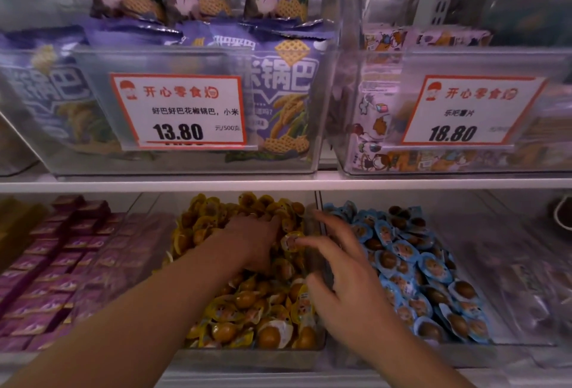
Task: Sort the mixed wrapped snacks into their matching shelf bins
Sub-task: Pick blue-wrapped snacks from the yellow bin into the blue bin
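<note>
Two shelf levels, seen from the head camera. Upper level: clear bin of purple rice-crust snack bags behind a price card marked 13.80; to its right, a second clear bin of cartoon-printed packets with a card marked 18.80. White shelf edge overhanging the rear of the lower bins. Lower level, left to right: purple wrapped squares, yellow-wrapped snacks, blue-wrapped snacks; clear divider wall between yellow and blue, partly hidden by the right hand.

Left hand reaching deep into the yellow bin, fingers buried among wrappers; grip cannot be told. Right hand over the divider, fingers spread, fingertips touching a single yellow-wrapped piece lying atop the yellow pile, printed face up, just beside the left hand. Long axis of that piece not discernible.
</note>
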Tool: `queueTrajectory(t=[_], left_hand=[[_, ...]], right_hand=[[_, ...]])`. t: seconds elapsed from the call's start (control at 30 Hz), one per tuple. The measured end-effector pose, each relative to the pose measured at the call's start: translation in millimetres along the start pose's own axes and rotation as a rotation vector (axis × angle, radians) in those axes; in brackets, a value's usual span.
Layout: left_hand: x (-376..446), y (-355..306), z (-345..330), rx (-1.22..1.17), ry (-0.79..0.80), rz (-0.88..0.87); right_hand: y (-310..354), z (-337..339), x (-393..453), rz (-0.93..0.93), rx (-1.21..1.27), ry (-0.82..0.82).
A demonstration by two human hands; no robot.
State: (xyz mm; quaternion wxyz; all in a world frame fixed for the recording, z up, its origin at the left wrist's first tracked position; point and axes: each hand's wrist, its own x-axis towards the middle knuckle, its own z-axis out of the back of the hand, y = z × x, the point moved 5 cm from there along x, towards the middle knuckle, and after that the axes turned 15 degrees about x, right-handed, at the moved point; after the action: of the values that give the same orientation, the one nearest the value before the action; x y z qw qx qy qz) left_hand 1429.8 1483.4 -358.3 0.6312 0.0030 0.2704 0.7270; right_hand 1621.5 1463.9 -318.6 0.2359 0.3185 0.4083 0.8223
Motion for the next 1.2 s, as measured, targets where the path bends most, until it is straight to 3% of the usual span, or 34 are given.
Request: queueTrajectory(t=[0.07, 0.17, 0.37, 0.5, 0.7, 0.9, 1.0, 1.07, 1.13, 1.2], left_hand=[[-1.6, -9.4, -3.4, 0.051, -0.146, 0.014], [-8.8, -4.0, -5.3, -0.101, -0.263, 0.004], [-36.8, 20.9, 3.4, -0.646, -0.089, -0.062], [-68.3, 27.6, -2.6, -0.737, -0.064, -0.097], [-81.5, 52.5, 5.4, -0.934, -0.509, 0.228], [-82.1, 43.1, 9.8, -1.077, -0.614, 0.312], [-72.4, 10.7, 11.7, -0.915, -0.482, 0.165], [-67.6, -11.7, 5.3, -0.551, -0.351, 0.069], [-64.5, -17.8, 2.1, -0.261, -0.321, 0.051], [-62.0, -12.9, -0.2, -0.263, -0.295, 0.033]], right_hand=[[-0.3, -1.0, -0.2, -0.005, -0.007, 0.017], [-0.3, -1.4, 0.0, -0.004, -0.006, 0.014], [-1.2, -0.7, -0.1, 0.002, 0.028, -0.002], [-1.2, -1.5, 0.3, 0.009, 0.035, -0.006], [-2.0, -1.3, 0.4, 0.000, 0.042, -0.012], [-0.8, -1.3, 1.3, 0.005, 0.034, -0.021], [0.5, -0.9, 1.3, 0.014, 0.028, -0.026], [-0.3, -1.1, 0.9, 0.010, 0.026, -0.018], [-1.5, -0.7, 0.4, 0.007, 0.026, -0.014], [-1.6, -0.2, -0.2, 0.009, 0.028, -0.016]])
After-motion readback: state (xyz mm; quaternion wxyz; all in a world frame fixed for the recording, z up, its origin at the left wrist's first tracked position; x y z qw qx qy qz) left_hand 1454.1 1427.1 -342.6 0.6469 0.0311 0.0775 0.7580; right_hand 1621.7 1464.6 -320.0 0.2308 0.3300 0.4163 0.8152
